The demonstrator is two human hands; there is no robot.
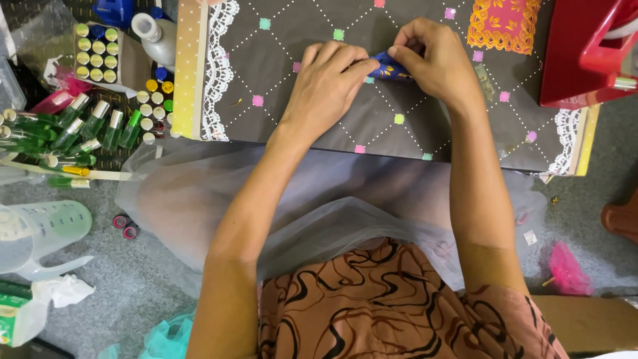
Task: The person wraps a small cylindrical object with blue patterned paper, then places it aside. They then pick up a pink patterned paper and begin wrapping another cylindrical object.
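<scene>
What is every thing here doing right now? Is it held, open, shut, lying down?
Blue pouch: pinched between both hands, on the board.
Left hand: grip shut on the pouch.
Right hand: grip shut on the pouch.
Board: lying flat.
Green bottles: capped, lying on their sides.
White bottle: capped, lying down.
Jug: tipped on its side.
Red box: open.
</scene>
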